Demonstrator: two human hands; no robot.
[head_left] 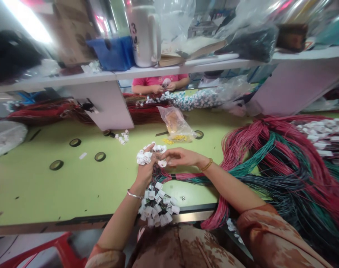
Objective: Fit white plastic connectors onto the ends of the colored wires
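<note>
My left hand point(147, 165) is closed around a bundle of thin wires, and white plastic connectors point(143, 158) on the wire ends stick out about its fingers. My right hand point(183, 156) reaches in from the right, its fingers pinched at one white connector point(162, 163) beside the left hand; the fingertips are partly hidden. Below, more white connectors point(155, 204) hang in a cluster at the table's front edge. The red, green and black wires of the bundle run right, bound with black tape point(173, 176).
A large heap of red, green and black wires point(270, 156) covers the right side. Tape rolls point(56, 165) lie left on the green table point(27, 190). Behind the hands are a clear bag point(176, 124) and yellow pieces point(176, 139). A shelf point(102, 77) crosses above; a person in pink point(158, 81) works beyond.
</note>
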